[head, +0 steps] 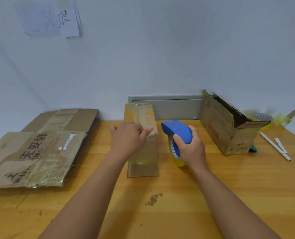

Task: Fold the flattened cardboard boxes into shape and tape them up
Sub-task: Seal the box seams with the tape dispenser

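Blue plastic fills the right hand (189, 149), whose fingers curl round the tape dispenser (177, 131); its yellow tape roll (175, 153) hangs below the palm, just right of the small box. The left hand (127, 138) lies on the small cardboard box (143, 135) at the centre of the frame, fingers fairly straight and pressing its top near edge, thumb laid along the taped seam. That box stands folded on the desk (177, 195), glossy tape already over its top and front.

The step in hand looks like taping this box: one hand steadies it while the other holds the dispenser beside it, not touching the cardboard. The next move probably calls for setting the tape's free end on a seam and drawing the dispenser along it, while the left hand keeps the flaps flat.

Further out, flattened boxes (36, 149) are stacked at the left of the frame, seemingly not yet folded. An open-topped box (227, 128) stands at the right, with a pen (275, 146) beyond it.
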